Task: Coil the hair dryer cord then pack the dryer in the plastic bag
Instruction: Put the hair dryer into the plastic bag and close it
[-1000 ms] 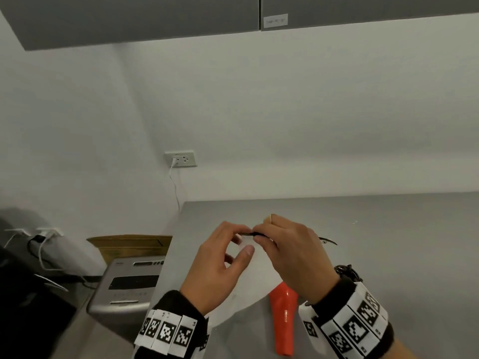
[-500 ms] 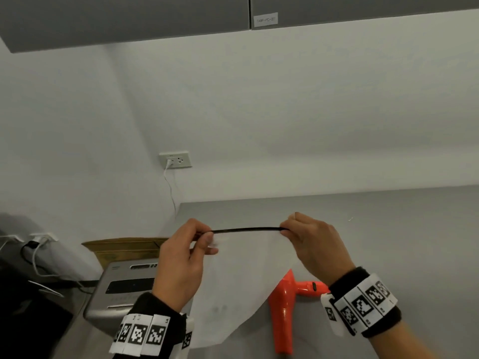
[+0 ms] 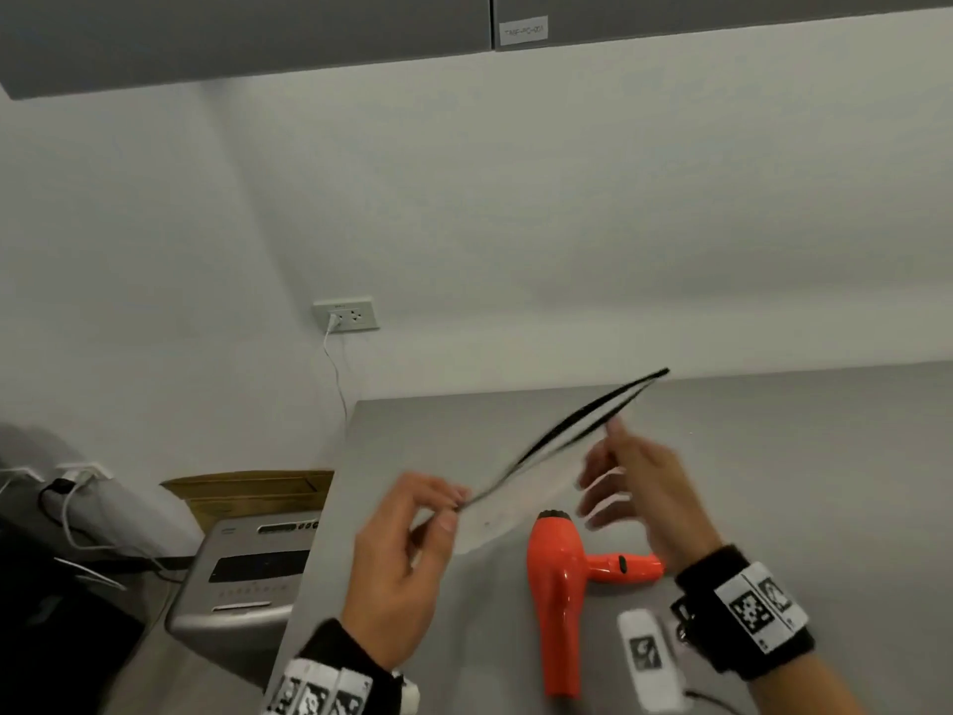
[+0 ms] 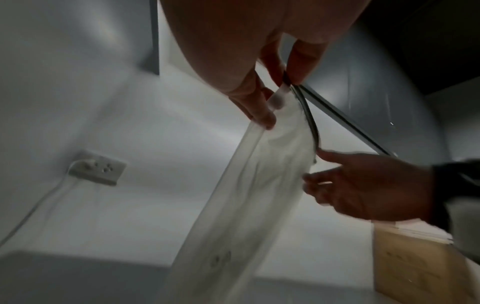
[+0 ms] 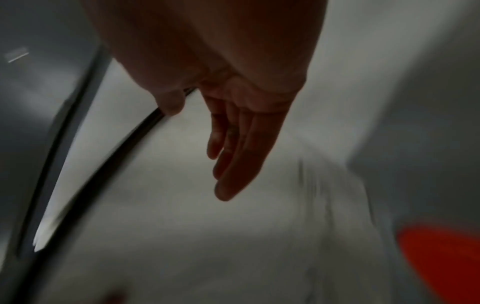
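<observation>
On the grey table (image 3: pixel 773 482) by a white wall (image 3: pixel 567 224): orange dryer (image 3: pixel 559 585). Left hand (image 3: pixel 407 559) pinches bag (image 3: pixel 515 492); right hand (image 3: pixel 644 487) spread.

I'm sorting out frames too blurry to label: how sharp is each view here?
Head view: right hand motion-smeared, hair dryer fairly crisp. Left wrist view: plastic bag soft, lower part streaked. Right wrist view: dim, heavily blurred; the dryer is only an orange smear.

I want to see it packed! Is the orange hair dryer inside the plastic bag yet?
No, the orange hair dryer lies bare on the grey table, while the plastic bag hangs from the left hand.
</observation>
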Demonstrator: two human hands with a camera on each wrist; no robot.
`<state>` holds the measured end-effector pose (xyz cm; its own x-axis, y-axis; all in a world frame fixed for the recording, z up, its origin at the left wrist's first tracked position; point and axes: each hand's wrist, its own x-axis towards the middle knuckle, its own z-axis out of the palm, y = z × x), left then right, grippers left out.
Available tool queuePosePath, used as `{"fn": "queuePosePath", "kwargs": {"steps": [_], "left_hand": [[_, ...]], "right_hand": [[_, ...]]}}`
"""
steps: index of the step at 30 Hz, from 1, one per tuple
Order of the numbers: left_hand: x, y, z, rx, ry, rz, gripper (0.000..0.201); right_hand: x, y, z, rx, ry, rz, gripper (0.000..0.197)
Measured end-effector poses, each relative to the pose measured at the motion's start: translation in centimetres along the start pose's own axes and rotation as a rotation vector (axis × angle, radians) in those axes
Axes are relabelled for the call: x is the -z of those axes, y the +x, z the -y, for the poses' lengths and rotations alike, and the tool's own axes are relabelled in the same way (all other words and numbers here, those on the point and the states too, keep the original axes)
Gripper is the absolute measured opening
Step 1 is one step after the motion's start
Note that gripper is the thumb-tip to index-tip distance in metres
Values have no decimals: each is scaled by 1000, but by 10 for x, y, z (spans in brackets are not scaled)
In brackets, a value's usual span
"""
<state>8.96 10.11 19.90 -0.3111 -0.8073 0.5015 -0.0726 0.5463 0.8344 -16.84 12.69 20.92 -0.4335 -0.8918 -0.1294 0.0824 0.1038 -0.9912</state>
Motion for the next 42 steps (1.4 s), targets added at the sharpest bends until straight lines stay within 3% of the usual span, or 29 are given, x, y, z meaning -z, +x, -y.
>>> {"fn": "queuePosePath", "kwargs": {"steps": [1, 3, 5, 8, 9, 11, 14, 17, 20, 23, 26, 29, 32, 37, 42], "left_hand": [[-11, -14, 8, 16, -6, 63, 6], [-27, -40, 27, 41, 21, 167, 15], [-38, -59, 46, 43, 78, 243, 20], [-44, -75, 63, 93, 148, 365, 10], [-45, -76, 65, 141, 163, 421, 5], [-46, -70, 63, 298, 224, 484, 16], [-49, -48, 62, 330, 392, 430, 32], [-56, -24, 61, 275, 411, 411, 25], [-45, -3, 74, 368, 426, 314, 25], [-23, 14, 88, 422, 465, 197, 25], [-17, 24, 96, 432, 490, 285, 25], [-26, 27, 102, 468, 483, 364, 26], [-36, 26, 107, 505, 478, 393, 26], [-42, 28, 121, 577, 531, 414, 26], [-40, 36, 138, 636, 587, 393, 25]], "right_hand": [[-9, -6, -13, -93, 135, 80, 57], [-19, -10, -38, -144, 216, 94, 61], [-23, -7, -63, -123, 157, 56, 52], [-25, -3, -96, -86, 8, 38, 29], [-25, -3, -104, -84, -38, 47, 26], [-25, -5, -111, -68, -123, 107, 28], [-29, -11, -112, 22, -275, 283, 32], [-32, -10, -111, 53, -311, 433, 32], [-13, 8, -117, 45, -379, 344, 39], [25, 27, -123, -94, -465, 359, 24], [67, 49, -137, -74, -813, 349, 14], [96, 67, -159, -78, -1301, 199, 50], [100, 65, -182, -161, -1531, 286, 67], [97, 47, -209, -168, -1603, 320, 57], [104, 31, -189, -117, -1439, 357, 42]]}}
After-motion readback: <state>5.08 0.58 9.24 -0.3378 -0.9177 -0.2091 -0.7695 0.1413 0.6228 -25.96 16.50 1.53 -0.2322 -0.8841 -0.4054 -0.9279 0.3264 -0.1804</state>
